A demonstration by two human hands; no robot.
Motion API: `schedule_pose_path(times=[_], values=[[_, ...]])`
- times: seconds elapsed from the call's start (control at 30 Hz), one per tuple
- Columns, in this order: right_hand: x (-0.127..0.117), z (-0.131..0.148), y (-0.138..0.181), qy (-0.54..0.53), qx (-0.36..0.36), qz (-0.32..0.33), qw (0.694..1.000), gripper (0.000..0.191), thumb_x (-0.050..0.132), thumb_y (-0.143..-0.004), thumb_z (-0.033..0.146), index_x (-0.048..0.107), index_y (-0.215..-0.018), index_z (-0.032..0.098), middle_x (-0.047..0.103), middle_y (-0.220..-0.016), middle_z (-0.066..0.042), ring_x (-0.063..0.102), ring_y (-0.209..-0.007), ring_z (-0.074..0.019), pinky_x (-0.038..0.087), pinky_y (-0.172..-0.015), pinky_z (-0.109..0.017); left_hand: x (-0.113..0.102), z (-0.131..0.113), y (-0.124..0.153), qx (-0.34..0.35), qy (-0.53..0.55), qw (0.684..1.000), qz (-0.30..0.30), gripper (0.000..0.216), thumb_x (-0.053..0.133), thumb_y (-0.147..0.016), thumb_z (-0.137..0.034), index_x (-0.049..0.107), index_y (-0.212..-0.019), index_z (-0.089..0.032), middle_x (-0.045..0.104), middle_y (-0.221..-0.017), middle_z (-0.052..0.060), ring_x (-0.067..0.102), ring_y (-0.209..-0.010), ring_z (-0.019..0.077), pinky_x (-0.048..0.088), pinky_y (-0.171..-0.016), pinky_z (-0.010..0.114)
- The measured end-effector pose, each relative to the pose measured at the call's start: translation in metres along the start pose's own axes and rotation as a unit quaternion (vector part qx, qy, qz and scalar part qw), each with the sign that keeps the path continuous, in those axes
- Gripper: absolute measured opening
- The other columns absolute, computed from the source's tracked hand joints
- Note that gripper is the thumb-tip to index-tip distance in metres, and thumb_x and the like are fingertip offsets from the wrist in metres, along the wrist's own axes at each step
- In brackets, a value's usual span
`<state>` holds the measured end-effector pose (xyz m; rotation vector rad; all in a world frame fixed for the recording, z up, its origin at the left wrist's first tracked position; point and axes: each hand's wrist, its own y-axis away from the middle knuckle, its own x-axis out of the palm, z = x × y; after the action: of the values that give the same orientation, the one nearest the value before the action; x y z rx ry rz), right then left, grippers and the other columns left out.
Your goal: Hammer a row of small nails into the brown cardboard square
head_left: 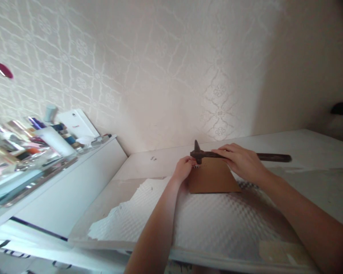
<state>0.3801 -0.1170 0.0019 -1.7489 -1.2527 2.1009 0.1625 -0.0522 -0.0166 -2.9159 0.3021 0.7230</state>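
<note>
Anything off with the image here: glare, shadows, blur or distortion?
Head view: a bright patch lights the patterned wall, with a darker shadow on its right. Head view: the clutter at left looks smeared and stretched, suggesting wide-angle distortion. Head view: the hammer reads clearly in outline, but fine detail by the left hand is too soft to tell.

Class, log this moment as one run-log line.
right grip: closed round hammer by handle | left grip: at far left corner of brown board, near hammer head | hammer-board contact: unclear
</note>
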Motion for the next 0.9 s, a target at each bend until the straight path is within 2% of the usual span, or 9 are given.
schedule_pose_path(times=[0.23, 0.4, 0.57, 0.73, 0.9], values=[[-0.0014, 0.0009, -0.0001, -0.008, 0.014, -0.020, 1.000, 0.044, 0.048, -0.081, 0.004, 0.062, -0.118, 0.023, 0.064, -0.108, -0.006, 0.058, -0.097, -0.0216, 0.050, -0.069, -0.030, 0.0005, -0.0002, 0.0022, 0.006, 0.014, 1.000, 0.003, 0.016, 0.056, -0.070, -0.018, 0.069, -0.080, -0.015, 0.069, -0.083, 0.005, 0.060, -0.083, 0.0169, 0.045, -0.080, 0.028], [0.0011, 0.0008, 0.0001, -0.012, -0.005, 0.010, 1.000, 0.044, 0.048, -0.081, 0.003, 0.062, -0.118, 0.024, 0.065, -0.106, -0.005, 0.058, -0.095, -0.0206, 0.050, -0.068, -0.029, 0.0001, 0.0023, 0.0012, 0.011, -0.007, 1.000, -0.002, 0.018, 0.053, -0.073, -0.016, 0.068, -0.082, -0.015, 0.070, -0.086, 0.005, 0.061, -0.088, 0.0189, 0.045, -0.082, 0.029], [-0.0002, 0.0016, -0.0001, 0.005, 0.000, -0.020, 1.000, 0.043, 0.049, -0.082, 0.004, 0.061, -0.118, 0.022, 0.064, -0.108, -0.006, 0.057, -0.096, -0.0210, 0.049, -0.069, -0.030, 0.0000, 0.0032, 0.0010, 0.023, -0.001, 1.000, 0.006, 0.014, 0.056, -0.073, -0.018, 0.067, -0.079, -0.015, 0.070, -0.083, 0.006, 0.062, -0.084, 0.0179, 0.044, -0.083, 0.029], [-0.0012, 0.0012, 0.0000, 0.007, -0.008, 0.000, 1.000, 0.042, 0.048, -0.081, 0.004, 0.063, -0.115, 0.023, 0.065, -0.104, -0.006, 0.058, -0.093, -0.0211, 0.050, -0.069, -0.030, -0.0005, -0.0001, 0.0036, 0.024, -0.010, 1.000, 0.001, 0.013, 0.053, -0.073, -0.016, 0.066, -0.076, -0.014, 0.069, -0.082, 0.006, 0.061, -0.082, 0.0165, 0.045, -0.081, 0.028], [-0.0023, 0.0017, -0.0003, 0.009, 0.009, -0.022, 1.000, 0.044, 0.048, -0.081, 0.005, 0.062, -0.118, 0.024, 0.064, -0.108, -0.006, 0.057, -0.097, -0.0215, 0.050, -0.067, -0.029, -0.0009, -0.0011, 0.0051, 0.017, -0.009, 1.000, 0.011, 0.015, 0.056, -0.073, -0.015, 0.066, -0.084, -0.014, 0.069, -0.080, 0.004, 0.062, -0.080, 0.0156, 0.046, -0.078, 0.026]])
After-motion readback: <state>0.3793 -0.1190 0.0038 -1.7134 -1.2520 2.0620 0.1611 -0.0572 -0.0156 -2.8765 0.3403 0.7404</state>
